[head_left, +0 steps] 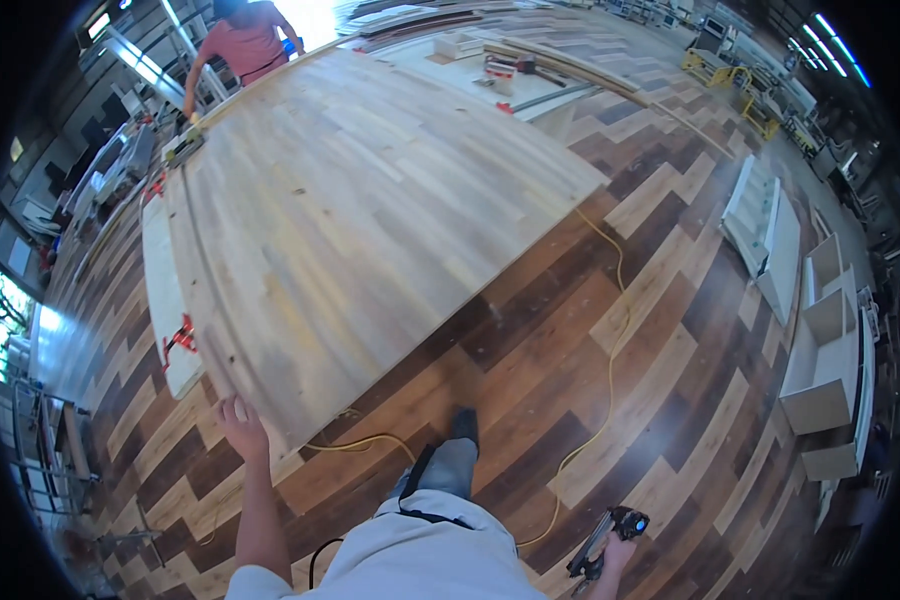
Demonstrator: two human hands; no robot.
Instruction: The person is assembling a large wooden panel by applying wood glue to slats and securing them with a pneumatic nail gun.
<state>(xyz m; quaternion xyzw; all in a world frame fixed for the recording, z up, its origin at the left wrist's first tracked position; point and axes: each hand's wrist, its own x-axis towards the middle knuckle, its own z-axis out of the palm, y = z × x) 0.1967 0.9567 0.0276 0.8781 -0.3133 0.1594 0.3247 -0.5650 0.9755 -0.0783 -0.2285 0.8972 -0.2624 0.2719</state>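
A large wood-plank panel (370,220) lies raised in front of me, with a long strip of wood (198,290) along its left side. My left hand (240,425) is at the near left corner of the panel, its fingers bent over the edge. Low on the right, away from the panel, my right hand (618,552) grips a black nail gun (602,540) by its handle. A red clamp (180,338) sits on a pale board (162,280) beyond my left hand.
A yellow air hose (610,390) snakes over the wood-patterned floor (670,400) by my legs. Another person (245,45) stands at the panel's far left end. Tools (510,68) lie on a white board behind it. Open cabinet boxes (825,370) stand on the right.
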